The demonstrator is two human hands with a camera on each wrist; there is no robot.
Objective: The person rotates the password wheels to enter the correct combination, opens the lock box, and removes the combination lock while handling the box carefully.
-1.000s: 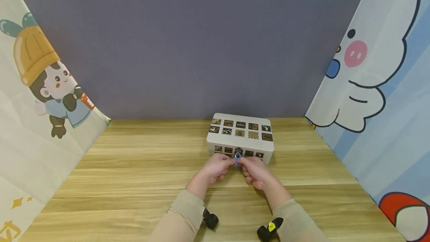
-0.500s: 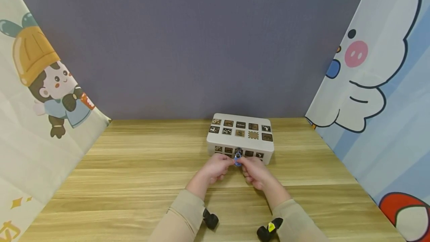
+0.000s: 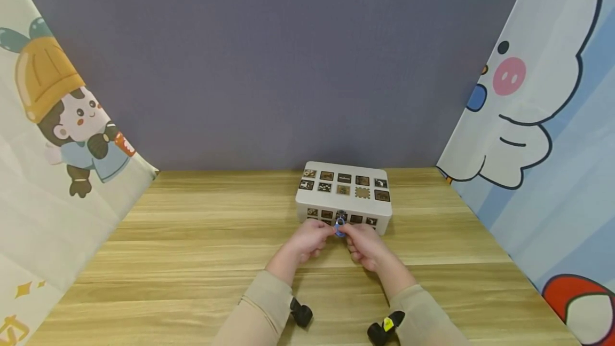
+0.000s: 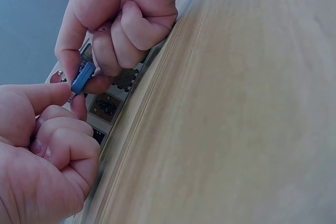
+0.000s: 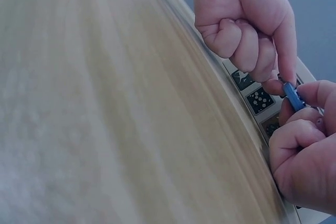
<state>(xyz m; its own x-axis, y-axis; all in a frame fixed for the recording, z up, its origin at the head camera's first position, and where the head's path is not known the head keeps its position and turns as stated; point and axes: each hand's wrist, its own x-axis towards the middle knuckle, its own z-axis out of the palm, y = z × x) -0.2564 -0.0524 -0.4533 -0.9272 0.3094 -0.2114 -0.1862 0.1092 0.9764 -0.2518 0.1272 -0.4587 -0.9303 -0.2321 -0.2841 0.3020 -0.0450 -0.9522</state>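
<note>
A small blue padlock (image 3: pixel 340 229) sits at the clasp (image 3: pixel 341 213) on the front of a white box (image 3: pixel 336 201) printed with stamp-like pictures. My left hand (image 3: pixel 307 240) pinches the padlock's left side between thumb and forefinger, the other fingers curled under. From the opposite side my right hand (image 3: pixel 366 245) pinches it the same way. In the left wrist view the blue body (image 4: pixel 82 78) shows between both sets of fingertips. The right wrist view shows its narrow edge (image 5: pixel 294 97), partly covered by the right fingers. The box lid is down.
The box stands on a wood-grain table (image 3: pixel 216 228), near a grey back wall (image 3: pixel 288 68). Cartoon-printed curtains (image 3: pixel 29 148) flank the table left and right. Black wrist cameras (image 3: pixel 301 314) hang at both sleeves.
Both hands and the box keep their places. The blue padlock shifts very slightly in tilt between the fingertips.
</note>
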